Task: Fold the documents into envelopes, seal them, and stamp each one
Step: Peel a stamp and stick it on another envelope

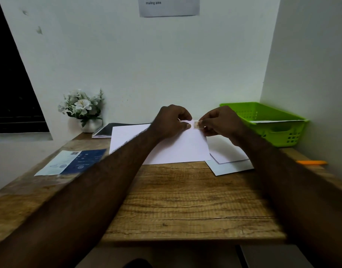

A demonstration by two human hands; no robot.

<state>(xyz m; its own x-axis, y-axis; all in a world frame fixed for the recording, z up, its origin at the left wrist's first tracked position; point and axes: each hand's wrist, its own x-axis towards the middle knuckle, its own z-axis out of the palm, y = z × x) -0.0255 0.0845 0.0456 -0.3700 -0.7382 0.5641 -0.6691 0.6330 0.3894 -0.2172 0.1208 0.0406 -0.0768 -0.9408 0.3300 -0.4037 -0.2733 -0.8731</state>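
Head view: stamp meets envelope corner.
On the counter (pixel 185 200) the envelope (pixel 176 147) lies long axis left to right; the left hand (pixel 170 120) pinches its far edge, and just right of it the right hand (pixel 222 122) pinches the stamp (pixel 196 125) at the far-right corner.

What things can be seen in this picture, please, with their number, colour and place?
stamp: one, pale brownish, at the envelope's far right corner
envelope: one, white, table centre
loose sheets: at least two, white, overlapping, right of the envelope
basket: one, green, far right
paper: one, white, in the basket
pen: one, orange, right table edge
leaflet: one, blue and white, left
notebook: one, black, spiral-bound, behind the envelope
flower pot: one, white, far left
notice: one, on the wall
table: one, brown wood
left hand: grips the envelope
right hand: pinches the stamp
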